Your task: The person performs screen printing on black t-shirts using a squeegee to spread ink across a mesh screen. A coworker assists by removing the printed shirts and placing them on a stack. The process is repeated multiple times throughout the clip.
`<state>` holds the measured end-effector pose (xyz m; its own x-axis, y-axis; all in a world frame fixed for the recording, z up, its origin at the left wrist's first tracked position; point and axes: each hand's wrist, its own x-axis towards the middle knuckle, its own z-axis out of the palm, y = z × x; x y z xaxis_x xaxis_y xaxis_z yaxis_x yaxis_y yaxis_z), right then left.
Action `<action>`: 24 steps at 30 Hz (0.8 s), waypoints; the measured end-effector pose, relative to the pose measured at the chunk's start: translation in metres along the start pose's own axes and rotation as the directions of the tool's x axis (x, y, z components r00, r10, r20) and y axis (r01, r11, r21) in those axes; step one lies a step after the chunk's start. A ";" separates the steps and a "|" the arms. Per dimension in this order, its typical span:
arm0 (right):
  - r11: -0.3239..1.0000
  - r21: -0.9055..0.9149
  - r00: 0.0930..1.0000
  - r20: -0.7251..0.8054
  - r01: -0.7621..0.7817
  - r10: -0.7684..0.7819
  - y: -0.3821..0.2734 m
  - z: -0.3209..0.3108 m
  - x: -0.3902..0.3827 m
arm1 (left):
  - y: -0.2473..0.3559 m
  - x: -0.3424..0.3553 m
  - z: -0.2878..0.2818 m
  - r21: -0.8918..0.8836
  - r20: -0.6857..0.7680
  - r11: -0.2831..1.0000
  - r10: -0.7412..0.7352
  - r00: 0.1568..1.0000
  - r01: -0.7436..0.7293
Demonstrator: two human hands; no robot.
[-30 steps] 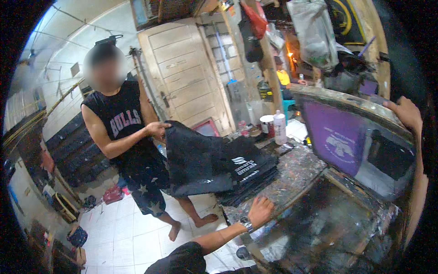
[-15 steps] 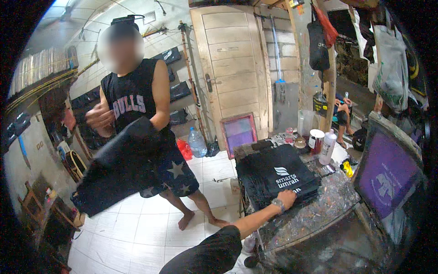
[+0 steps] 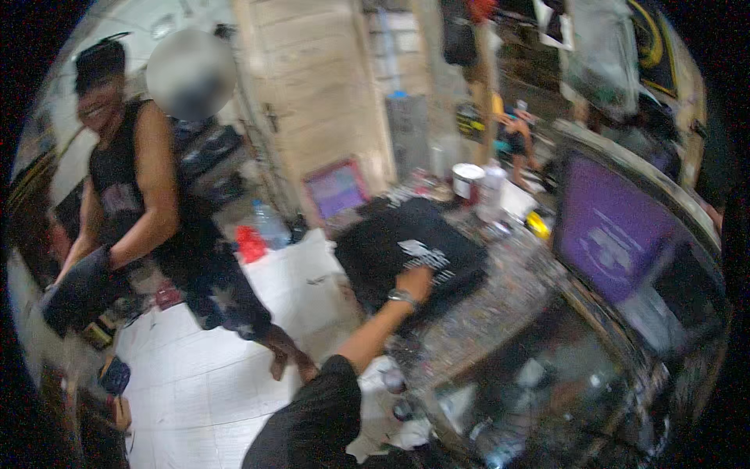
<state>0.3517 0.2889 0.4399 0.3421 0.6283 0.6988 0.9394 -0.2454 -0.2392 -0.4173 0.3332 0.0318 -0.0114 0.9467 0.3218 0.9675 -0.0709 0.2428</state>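
Head view: left hand [image 3: 415,283] on the black fabric stack [image 3: 383,242] along the counter [image 3: 500,320]'s left edge, probably picking; next calls for pinching one layer. Right hand [image 3: 714,217] beside printing screen [image 3: 605,215]; cannot tell either grip.

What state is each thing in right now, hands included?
Black cloth pile: lying flat, white print up
Left hand: on the pile, grip unclear
Purple screen: raised, tilted
Right hand: at the screen frame's edge, mostly hidden, grip unclear
Dark cloth: held by co-worker
Door: shut
White tub: upright
Bottle: upright
Clear jug: upright
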 end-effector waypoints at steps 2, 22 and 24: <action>0.997 0.054 0.998 -0.008 0.059 -0.059 -0.025 0.017 -0.004 | -0.035 0.001 0.002 0.126 -0.006 0.992 0.007 1.000 -0.006; 0.987 0.027 0.926 0.342 0.161 -0.161 -0.107 -0.070 -0.082 | 0.016 -0.015 -0.045 0.144 0.311 0.892 0.370 0.876 -0.428; 0.969 -0.007 0.921 0.314 0.245 -0.230 -0.076 -0.085 -0.075 | 0.095 -0.050 -0.043 -0.179 0.179 0.759 0.650 0.738 -0.626</action>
<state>0.2529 0.1974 0.4631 0.1052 0.8670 0.4870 0.9944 -0.0894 -0.0556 -0.3354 0.2662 0.0780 0.6659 0.7091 0.2320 0.6966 -0.7023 0.1467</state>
